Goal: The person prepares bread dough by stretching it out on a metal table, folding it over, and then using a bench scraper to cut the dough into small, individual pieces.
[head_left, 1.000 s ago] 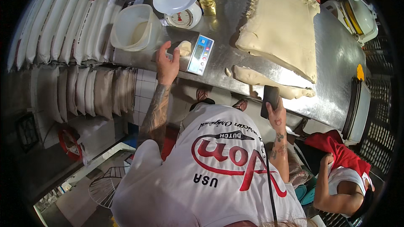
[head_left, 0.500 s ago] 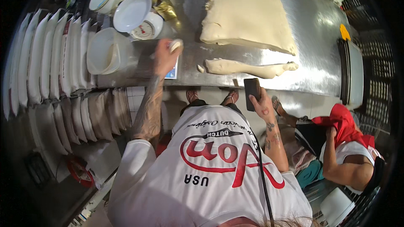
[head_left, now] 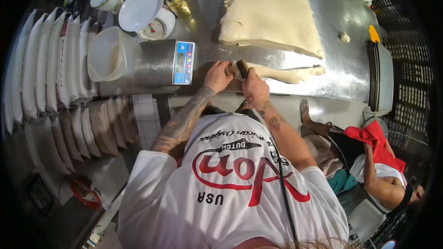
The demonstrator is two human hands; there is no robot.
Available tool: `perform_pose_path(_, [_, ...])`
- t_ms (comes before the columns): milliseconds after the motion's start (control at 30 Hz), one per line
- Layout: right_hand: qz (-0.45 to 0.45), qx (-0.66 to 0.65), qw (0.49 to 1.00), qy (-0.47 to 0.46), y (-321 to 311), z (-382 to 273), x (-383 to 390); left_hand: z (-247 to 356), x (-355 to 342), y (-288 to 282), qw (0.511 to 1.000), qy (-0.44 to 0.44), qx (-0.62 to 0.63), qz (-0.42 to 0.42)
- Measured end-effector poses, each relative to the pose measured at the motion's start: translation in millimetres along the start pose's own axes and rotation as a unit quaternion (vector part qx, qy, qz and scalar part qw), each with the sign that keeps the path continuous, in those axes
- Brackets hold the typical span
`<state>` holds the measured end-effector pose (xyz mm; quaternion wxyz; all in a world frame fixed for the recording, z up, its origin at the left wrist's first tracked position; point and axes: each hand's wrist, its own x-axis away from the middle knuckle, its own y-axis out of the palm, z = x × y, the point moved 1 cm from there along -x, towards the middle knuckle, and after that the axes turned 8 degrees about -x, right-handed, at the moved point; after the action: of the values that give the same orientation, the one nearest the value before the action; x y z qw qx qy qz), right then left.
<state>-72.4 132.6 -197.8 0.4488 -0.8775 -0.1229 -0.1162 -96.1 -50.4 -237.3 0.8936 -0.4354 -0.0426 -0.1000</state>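
So both hands moved off the scale (head_left: 183, 62): left hand (head_left: 217, 76) pinches the dough strip (head_left: 286, 74), right hand (head_left: 253, 87) grips the scraper (head_left: 242, 68), cutting a piece.

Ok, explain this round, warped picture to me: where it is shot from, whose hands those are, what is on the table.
There is no machine here. A person wears a wide fisheye camera on the head that looks down, so straight edges bend and their own shirt fills the bottom. The left hand and right hand meet at the near end of a dough strip on a steel table. The right hand holds a dark scraper against the strip; the left hand steadies the dough. Behind lies a big dough slab. To the left stand a digital scale, a plastic tub and a dial scale with a white bowl. Another person sits at lower right.
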Motion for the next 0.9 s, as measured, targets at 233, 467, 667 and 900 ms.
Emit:
perform_pose_path(233, [-0.010,0.081,0.996,-0.037,13.5,-9.3,-34.5,-2.4,-7.4,7.9,0.999,-0.015,-0.024,-0.022])
perform_pose_path(467, [-0.110,0.013,0.993,0.025,-37.1,44.4,50.7,10.2,-6.3,-10.5,0.999,-0.015,-0.018,-0.041])
perform_pose_path(667, [-0.019,-0.194,0.981,0.018,-58.5,114.5,80.9,-71.7,24.6,-119.0,0.952,-0.123,0.107,0.258])
perform_pose_path(900, [0.005,-0.130,0.991,-0.001,-76.3,89.1,68.2,-84.7,59.3,-164.3,0.909,-0.124,-0.067,0.393])
